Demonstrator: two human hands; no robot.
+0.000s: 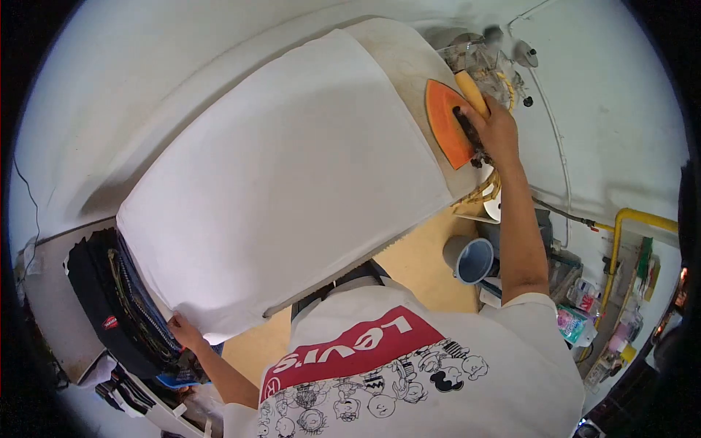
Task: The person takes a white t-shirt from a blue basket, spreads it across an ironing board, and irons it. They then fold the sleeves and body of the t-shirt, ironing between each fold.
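A white cloth point(285, 175) lies spread over most of the ironing board point(398, 55), whose beige cover shows at the far right end. On that bare end is an iron point(444, 120) with an orange body and a light wooden handle. My right hand point(500, 133) is wrapped around the iron's handle, its fingers partly hidden. My left hand point(187, 332) is at the cloth's near left corner, with its fingertips closed on the edge.
Folded dark clothes point(109, 299) are stacked at the left end of the board. A grey bucket point(471, 259) stands below on the right, near bottles point(575, 325) and a yellow pipe point(621, 241). The iron's yellowish cord point(482, 191) hangs by the board. A wall runs behind.
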